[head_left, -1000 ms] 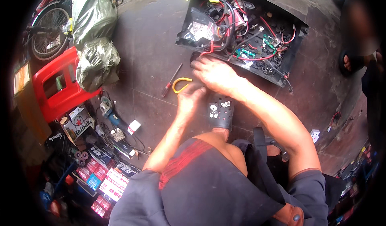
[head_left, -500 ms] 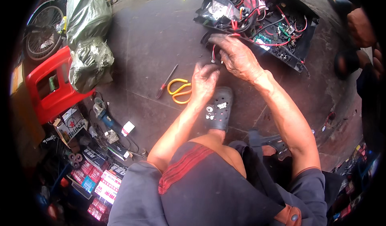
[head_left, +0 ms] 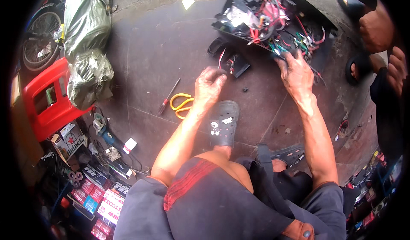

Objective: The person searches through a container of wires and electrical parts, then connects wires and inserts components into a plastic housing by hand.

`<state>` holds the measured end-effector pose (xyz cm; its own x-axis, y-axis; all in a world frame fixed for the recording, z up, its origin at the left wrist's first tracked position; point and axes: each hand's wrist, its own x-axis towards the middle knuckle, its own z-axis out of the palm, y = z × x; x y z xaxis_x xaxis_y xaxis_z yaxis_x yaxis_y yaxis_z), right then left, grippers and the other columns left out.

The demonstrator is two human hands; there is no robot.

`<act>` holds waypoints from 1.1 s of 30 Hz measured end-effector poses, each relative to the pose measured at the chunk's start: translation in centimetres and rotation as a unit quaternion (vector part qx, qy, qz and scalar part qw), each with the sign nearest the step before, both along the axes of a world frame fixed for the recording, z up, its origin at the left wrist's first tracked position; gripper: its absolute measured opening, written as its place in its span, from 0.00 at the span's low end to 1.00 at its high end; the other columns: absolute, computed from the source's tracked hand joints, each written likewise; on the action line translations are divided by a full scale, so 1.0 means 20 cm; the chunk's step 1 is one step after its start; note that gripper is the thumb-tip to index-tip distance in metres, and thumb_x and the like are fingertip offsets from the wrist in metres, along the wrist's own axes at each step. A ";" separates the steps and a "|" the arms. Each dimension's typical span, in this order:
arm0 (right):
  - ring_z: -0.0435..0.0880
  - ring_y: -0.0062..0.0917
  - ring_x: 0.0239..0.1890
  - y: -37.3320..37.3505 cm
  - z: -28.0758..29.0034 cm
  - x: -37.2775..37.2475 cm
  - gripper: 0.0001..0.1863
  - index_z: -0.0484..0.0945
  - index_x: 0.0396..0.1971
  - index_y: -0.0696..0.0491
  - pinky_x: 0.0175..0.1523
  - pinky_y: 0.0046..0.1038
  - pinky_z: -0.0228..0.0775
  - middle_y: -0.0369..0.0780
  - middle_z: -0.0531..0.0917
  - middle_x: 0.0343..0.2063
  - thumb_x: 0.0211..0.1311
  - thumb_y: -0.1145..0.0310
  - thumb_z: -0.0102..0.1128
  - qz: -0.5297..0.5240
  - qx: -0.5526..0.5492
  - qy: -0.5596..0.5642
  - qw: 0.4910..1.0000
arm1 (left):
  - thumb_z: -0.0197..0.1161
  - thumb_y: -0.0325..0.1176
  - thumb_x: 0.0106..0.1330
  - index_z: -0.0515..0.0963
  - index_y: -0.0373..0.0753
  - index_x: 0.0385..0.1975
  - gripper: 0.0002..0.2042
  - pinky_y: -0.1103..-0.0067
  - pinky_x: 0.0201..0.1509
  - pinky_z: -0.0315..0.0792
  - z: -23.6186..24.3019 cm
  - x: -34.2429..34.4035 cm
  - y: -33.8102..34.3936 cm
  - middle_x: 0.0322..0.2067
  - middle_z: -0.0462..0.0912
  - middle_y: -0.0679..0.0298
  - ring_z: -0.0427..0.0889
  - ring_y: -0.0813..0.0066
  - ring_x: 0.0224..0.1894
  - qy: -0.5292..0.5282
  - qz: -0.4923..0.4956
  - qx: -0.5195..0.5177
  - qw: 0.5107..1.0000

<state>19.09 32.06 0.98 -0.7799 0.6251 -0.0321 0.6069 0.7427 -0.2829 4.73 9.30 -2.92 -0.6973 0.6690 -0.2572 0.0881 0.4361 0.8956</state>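
Note:
My left hand [head_left: 209,86] is closed in a pinch on thin red and white wires [head_left: 221,58]. They run toward a black plastic part [head_left: 240,65] lying on the floor just beyond; the wire ends at my fingertips are hidden. My right hand [head_left: 297,75] has its fingers closed over the near rim of a black open box [head_left: 237,34]. Inside the box is a tangle of red and black cables [head_left: 273,15] with green connectors. Yellow-handled scissors [head_left: 179,97] lie left of my left hand, partly covered by my forearm. Beside them is a screwdriver [head_left: 168,97] with a red handle.
A red plastic stool [head_left: 36,92] and a pale green wrapped bundle [head_left: 87,47] stand at the left, near a wheel [head_left: 40,43]. Below them lie a blue angle grinder [head_left: 104,131] and small boxes [head_left: 92,197]. Another person's hand [head_left: 376,30] and sandals show at the right.
My right hand has left the wires near my left hand and moved right to the box rim. The black part it covered now shows. The box has shifted slightly right.

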 end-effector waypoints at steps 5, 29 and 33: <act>0.82 0.54 0.37 -0.05 0.16 0.07 0.16 0.79 0.36 0.55 0.42 0.48 0.75 0.59 0.80 0.42 0.65 0.55 0.58 -0.075 -0.077 -0.133 0.985 | 0.63 0.26 0.62 0.82 0.34 0.40 0.08 0.82 0.45 0.74 0.04 -0.08 -0.07 0.34 0.84 0.64 0.80 0.80 0.37 -0.259 0.112 0.019 0.959; 0.79 0.42 0.41 -0.50 -0.08 -0.32 0.11 0.78 0.36 0.55 0.46 0.42 0.74 0.47 0.81 0.39 0.54 0.69 0.64 0.077 -0.088 0.087 0.989 | 0.63 0.27 0.63 0.77 0.33 0.38 0.07 0.78 0.39 0.78 0.10 -0.16 0.00 0.31 0.83 0.60 0.81 0.76 0.28 -0.407 0.159 0.097 0.894; 0.80 0.43 0.42 -0.47 -0.08 -0.31 0.13 0.80 0.41 0.53 0.49 0.40 0.73 0.45 0.81 0.37 0.55 0.68 0.64 0.092 -0.250 0.194 0.944 | 0.63 0.27 0.63 0.77 0.31 0.39 0.08 0.77 0.39 0.79 0.12 -0.14 0.01 0.32 0.83 0.59 0.82 0.73 0.29 -0.390 0.155 0.115 0.900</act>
<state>12.92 22.59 -0.68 -0.8879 0.4595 0.0227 0.2591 0.5402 -0.8007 1.95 9.41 -0.46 -0.5269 0.5712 -0.6294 -0.7015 0.1259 0.7015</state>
